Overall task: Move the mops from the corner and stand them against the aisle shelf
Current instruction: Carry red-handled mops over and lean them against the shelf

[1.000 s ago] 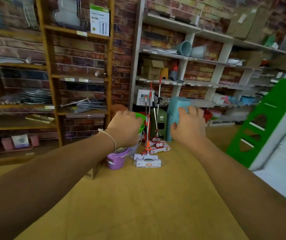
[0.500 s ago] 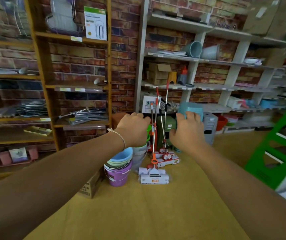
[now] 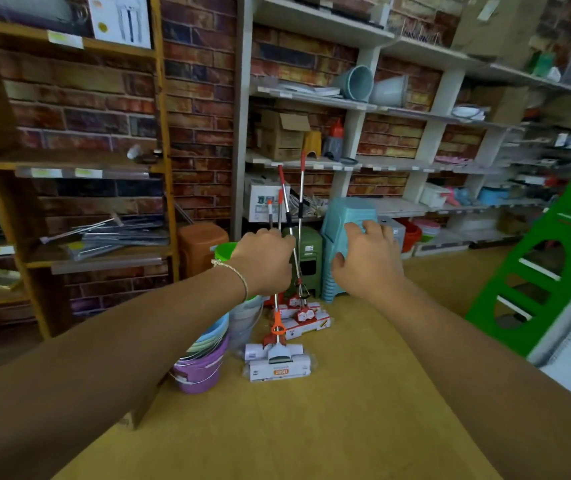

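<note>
Three mops [image 3: 278, 362] stand in the corner on the tan floor. Their white heads are in printed wrappers, and their thin silver handles with red grips lean on the white shelf unit [image 3: 343, 161]. My left hand [image 3: 263, 261] is stretched forward with loosely curled fingers. It overlaps the mop handles in the picture, but they look farther off than the hand, and it holds nothing. My right hand [image 3: 367, 261] is held out beside it, fingers relaxed and holding nothing, in front of a stack of teal stools [image 3: 337, 220].
A stack of pastel buckets [image 3: 201, 362] stands left of the mops, with an orange stool [image 3: 201, 244] and a green bin [image 3: 308, 251] behind. A wooden shelf unit [image 3: 163, 133] is on the left. A green ladder-like frame [image 3: 547, 271] leans at the right.
I have come closer to the corner, so the mops and shelves look larger. Both hands stay out in front in the same loose pose.
</note>
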`<state>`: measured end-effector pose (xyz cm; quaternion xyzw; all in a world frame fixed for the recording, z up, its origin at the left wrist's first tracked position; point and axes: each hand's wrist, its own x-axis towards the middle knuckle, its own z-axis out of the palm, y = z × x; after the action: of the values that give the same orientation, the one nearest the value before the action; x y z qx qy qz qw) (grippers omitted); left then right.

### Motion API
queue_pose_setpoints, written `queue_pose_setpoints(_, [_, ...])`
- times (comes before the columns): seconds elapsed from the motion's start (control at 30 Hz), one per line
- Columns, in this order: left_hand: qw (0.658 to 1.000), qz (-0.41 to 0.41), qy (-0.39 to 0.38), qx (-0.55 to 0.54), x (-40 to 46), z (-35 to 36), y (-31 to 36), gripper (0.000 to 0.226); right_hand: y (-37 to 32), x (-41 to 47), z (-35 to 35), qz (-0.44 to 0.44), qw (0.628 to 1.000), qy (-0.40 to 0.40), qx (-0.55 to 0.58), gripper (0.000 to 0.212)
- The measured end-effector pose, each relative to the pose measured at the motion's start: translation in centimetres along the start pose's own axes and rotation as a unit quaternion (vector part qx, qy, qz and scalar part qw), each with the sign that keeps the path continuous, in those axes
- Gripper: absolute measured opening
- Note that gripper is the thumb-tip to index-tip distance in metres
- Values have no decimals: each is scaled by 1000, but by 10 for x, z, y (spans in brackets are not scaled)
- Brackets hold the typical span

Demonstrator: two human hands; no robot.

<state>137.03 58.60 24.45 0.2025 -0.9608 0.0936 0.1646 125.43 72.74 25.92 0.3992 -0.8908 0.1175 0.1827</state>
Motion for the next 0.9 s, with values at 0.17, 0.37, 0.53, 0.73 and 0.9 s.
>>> queue_pose_setpoints(0.17, [1000,14,7,-15,75,31,-38,34,1,70,37,20,1000,-8,-8,57])
queue_pose_setpoints(0.37, [999,30,1,-30,179,56,-85,32,0,167,69,40,999,-5,-15,56])
queue_pose_setpoints(0.53, [998,50,-4,-38,245,78,-101,33,10,222,90,56,998,-7,-13,52])
queue_pose_setpoints(0.73, [996,67,-25,-48,308,122,-99,41,42,282,119,76,997,-17,-22,53])
queue_pose_setpoints(0.9, [994,81,-40,-55,365,163,-82,39,81,325,155,80,996,-20,-24,58])
